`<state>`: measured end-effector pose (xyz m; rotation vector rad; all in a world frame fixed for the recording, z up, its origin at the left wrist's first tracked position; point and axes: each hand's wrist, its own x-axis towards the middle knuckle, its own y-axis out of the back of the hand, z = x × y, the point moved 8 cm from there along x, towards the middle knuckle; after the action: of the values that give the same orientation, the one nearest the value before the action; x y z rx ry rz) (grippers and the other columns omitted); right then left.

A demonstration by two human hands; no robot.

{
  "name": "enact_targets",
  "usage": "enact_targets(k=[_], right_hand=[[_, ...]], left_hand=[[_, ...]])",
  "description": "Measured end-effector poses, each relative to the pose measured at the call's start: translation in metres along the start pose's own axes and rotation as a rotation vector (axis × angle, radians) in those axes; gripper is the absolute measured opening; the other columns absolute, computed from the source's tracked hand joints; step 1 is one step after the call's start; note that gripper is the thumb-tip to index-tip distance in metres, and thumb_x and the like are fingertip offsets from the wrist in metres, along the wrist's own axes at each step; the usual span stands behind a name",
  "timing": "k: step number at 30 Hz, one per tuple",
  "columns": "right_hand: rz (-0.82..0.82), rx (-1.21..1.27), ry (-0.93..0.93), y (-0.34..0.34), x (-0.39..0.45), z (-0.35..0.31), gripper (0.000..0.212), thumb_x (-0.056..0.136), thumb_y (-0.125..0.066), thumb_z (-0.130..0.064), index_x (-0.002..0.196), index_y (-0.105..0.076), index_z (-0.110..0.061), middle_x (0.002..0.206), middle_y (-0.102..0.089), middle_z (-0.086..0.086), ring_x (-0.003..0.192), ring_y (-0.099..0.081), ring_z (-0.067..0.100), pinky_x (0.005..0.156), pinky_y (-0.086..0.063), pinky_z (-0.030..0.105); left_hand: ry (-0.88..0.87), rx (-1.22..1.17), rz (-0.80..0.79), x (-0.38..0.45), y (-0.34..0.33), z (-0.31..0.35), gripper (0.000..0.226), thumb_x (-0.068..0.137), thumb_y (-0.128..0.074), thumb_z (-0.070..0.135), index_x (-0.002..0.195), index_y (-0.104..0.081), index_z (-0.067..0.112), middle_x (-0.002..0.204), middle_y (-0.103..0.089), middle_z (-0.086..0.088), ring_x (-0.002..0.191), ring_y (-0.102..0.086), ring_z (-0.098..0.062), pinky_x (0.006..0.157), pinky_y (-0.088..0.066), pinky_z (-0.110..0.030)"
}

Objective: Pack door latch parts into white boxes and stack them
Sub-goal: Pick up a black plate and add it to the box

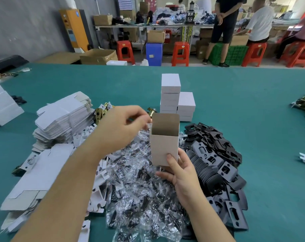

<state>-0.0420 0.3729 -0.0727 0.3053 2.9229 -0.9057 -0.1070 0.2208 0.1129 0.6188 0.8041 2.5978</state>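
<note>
While an open white box [164,145] is held upright by its lower end in the right hand [180,173], thumb pressed on its front, the left hand [121,127] is curled just beside the open top. What is pinched there is blurred. The box's long axis stands vertical, mouth nearest the left hand; finished boxes [176,100] are stacked beyond.

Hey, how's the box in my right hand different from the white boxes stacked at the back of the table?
The held box is open on top, flap up; the stacked boxes are closed. The right hand grips the held one upright over the bagged parts; the stacked ones lie flat on the green table, in two piles. Both are plain white card.
</note>
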Motion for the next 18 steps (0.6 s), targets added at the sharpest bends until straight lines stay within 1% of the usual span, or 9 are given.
enact_targets(k=[2, 4, 5, 7, 8, 9, 12, 15, 18], right_hand=[[0.031, 0.034, -0.014, 0.004, 0.001, 0.002, 0.04, 0.081, -0.079, -0.025, 0.12, -0.07, -0.02, 0.116, -0.074, 0.013, 0.099, -0.074, 0.036, 0.065, -0.064, 0.034], [0.053, 0.051, -0.021, 0.006, 0.002, 0.003, 0.044, 0.08, -0.079, -0.023, 0.122, -0.069, -0.018, 0.118, -0.072, 0.015, 0.098, -0.074, 0.037, 0.063, -0.064, 0.034], [0.06, 0.053, -0.022, 0.007, 0.002, 0.003, 0.045, 0.08, -0.078, -0.023, 0.123, -0.069, -0.017, 0.12, -0.071, 0.016, 0.099, -0.074, 0.038, 0.062, -0.064, 0.034], [0.067, 0.049, -0.019, 0.006, 0.002, 0.003, 0.04, 0.08, -0.079, -0.023, 0.119, -0.072, -0.02, 0.119, -0.072, 0.015, 0.099, -0.074, 0.038, 0.062, -0.064, 0.034], [0.066, 0.046, -0.018, 0.006, 0.002, 0.004, 0.035, 0.079, -0.079, -0.023, 0.115, -0.075, -0.022, 0.116, -0.073, 0.013, 0.097, -0.074, 0.037, 0.063, -0.064, 0.034], [0.064, 0.042, -0.016, 0.006, 0.002, 0.004, 0.031, 0.079, -0.079, -0.023, 0.11, -0.076, -0.025, 0.114, -0.075, 0.011, 0.096, -0.074, 0.035, 0.063, -0.064, 0.034], [0.053, 0.025, -0.01, 0.004, 0.002, 0.003, 0.027, 0.079, -0.079, -0.025, 0.105, -0.078, -0.03, 0.11, -0.076, 0.006, 0.096, -0.075, 0.034, 0.064, -0.064, 0.034], [0.047, 0.008, -0.004, 0.004, 0.002, 0.002, 0.028, 0.079, -0.079, -0.027, 0.107, -0.077, -0.03, 0.111, -0.076, 0.007, 0.098, -0.074, 0.035, 0.065, -0.064, 0.035], [0.058, -0.004, -0.003, 0.005, 0.001, 0.002, 0.029, 0.081, -0.078, -0.026, 0.109, -0.077, -0.03, 0.113, -0.075, 0.008, 0.1, -0.073, 0.035, 0.066, -0.064, 0.035]], left_hand=[[0.068, 0.101, 0.104, 0.0, 0.017, -0.022, 0.017, 0.1, -0.06, 0.023, 0.089, -0.072, 0.025, 0.071, -0.072, 0.007, 0.041, -0.046, -0.001, 0.038, -0.032, -0.013], [0.181, 0.282, 0.026, -0.003, 0.015, -0.049, 0.015, 0.101, -0.058, 0.021, 0.096, -0.072, 0.024, 0.073, -0.069, 0.007, 0.045, -0.051, 0.001, 0.039, -0.037, -0.012], [0.231, 0.386, -0.064, -0.007, 0.007, -0.063, 0.014, 0.101, -0.058, 0.021, 0.101, -0.071, 0.025, 0.081, -0.069, 0.011, 0.052, -0.056, 0.002, 0.044, -0.044, -0.013], [0.293, 0.544, -0.213, -0.015, -0.014, -0.089, 0.017, 0.102, -0.058, 0.022, 0.112, -0.069, 0.027, 0.1, -0.07, 0.011, 0.078, -0.067, -0.004, 0.071, -0.06, -0.026], [0.31, 0.573, -0.244, -0.019, -0.023, -0.099, 0.017, 0.102, -0.058, 0.023, 0.115, -0.068, 0.027, 0.106, -0.071, 0.011, 0.085, -0.067, -0.007, 0.08, -0.061, -0.032], [0.319, 0.582, -0.25, -0.021, -0.032, -0.106, 0.018, 0.102, -0.058, 0.026, 0.116, -0.068, 0.028, 0.109, -0.071, 0.011, 0.086, -0.066, -0.006, 0.081, -0.061, -0.033], [0.285, 0.611, -0.215, -0.022, -0.054, -0.111, 0.026, 0.099, -0.06, 0.04, 0.124, -0.065, 0.031, 0.111, -0.067, 0.015, 0.077, -0.06, 0.001, 0.063, -0.047, -0.019], [0.183, 0.72, -0.214, -0.019, -0.073, -0.113, 0.05, 0.096, -0.061, 0.051, 0.142, -0.051, 0.034, 0.134, -0.056, 0.011, 0.102, -0.062, -0.009, 0.079, -0.048, -0.025], [0.181, 0.762, -0.218, -0.017, -0.084, -0.115, 0.044, 0.097, -0.062, 0.047, 0.138, -0.054, 0.032, 0.129, -0.056, 0.009, 0.101, -0.064, -0.013, 0.081, -0.053, -0.03]])
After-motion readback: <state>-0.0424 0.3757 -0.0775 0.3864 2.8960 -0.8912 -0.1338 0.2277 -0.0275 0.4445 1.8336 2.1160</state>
